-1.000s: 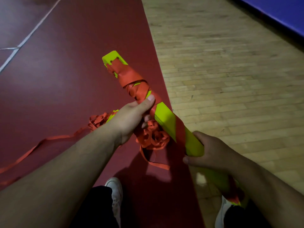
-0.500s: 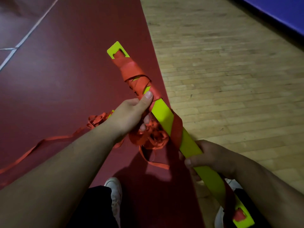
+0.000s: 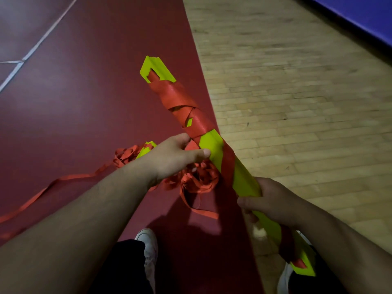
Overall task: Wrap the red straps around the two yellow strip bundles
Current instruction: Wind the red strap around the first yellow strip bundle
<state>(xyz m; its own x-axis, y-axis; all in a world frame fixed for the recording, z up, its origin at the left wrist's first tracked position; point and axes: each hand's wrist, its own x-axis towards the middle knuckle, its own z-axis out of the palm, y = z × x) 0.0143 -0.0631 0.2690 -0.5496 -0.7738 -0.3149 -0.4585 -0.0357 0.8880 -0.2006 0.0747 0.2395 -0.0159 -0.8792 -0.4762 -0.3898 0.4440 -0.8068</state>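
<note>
Bundle of yellow strips [image 3: 244, 177] clasped in right hand [image 3: 273, 200]; left hand [image 3: 171, 155] pinches red strap [image 3: 180, 96] onto it

The right hand [image 3: 270, 201] grips a long yellow bundle [image 3: 213, 145] that points up toward 11 o'clock. The left hand [image 3: 171, 155] pinches the red strap [image 3: 180, 98] wound round it. A second yellow bundle [image 3: 145, 150] peeks out at the left hand's 9 o'clock, on the red mat [image 3: 84, 124].
</note>
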